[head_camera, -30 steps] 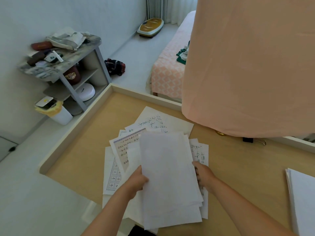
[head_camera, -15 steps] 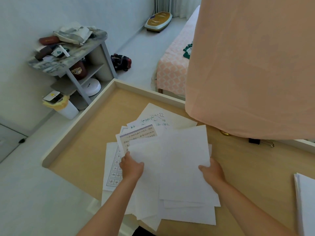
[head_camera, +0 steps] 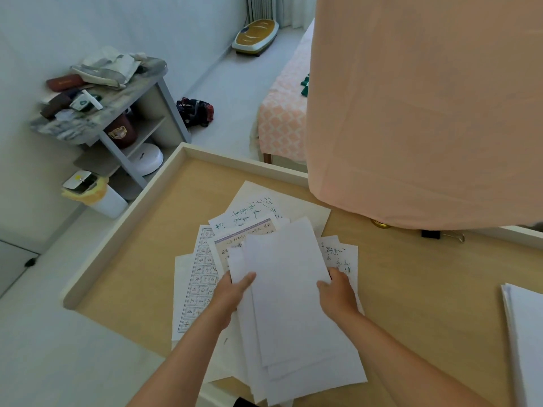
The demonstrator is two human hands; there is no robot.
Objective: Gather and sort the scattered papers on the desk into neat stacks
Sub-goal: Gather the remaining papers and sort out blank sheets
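The blank sheets (head_camera: 286, 292) are thin, light and floppy. They are fanned unevenly, so their lower corners stick out at different angles over the near edge of the counter (head_camera: 132, 259). I judge they will slide over one another easily and crease if pinched hard. The best hold is along both long edges, where a gentle squeeze can square them up, and that is about where they are held. The left hand (head_camera: 232, 296) has its grip closed on the left edge, thumb lying across the top face and fingers hidden beneath. The right hand (head_camera: 338, 293) has its grip clamped on the right edge, thumb tip on top and fingers curled under the paper. The bundle sits over a spread of written pages (head_camera: 249, 214) and a gridded practice sheet (head_camera: 197, 284), all loose on the counter. Well apart, at the right border of the view, lies a squared stack (head_camera: 523, 342) of white paper, a likely home for these blanks.
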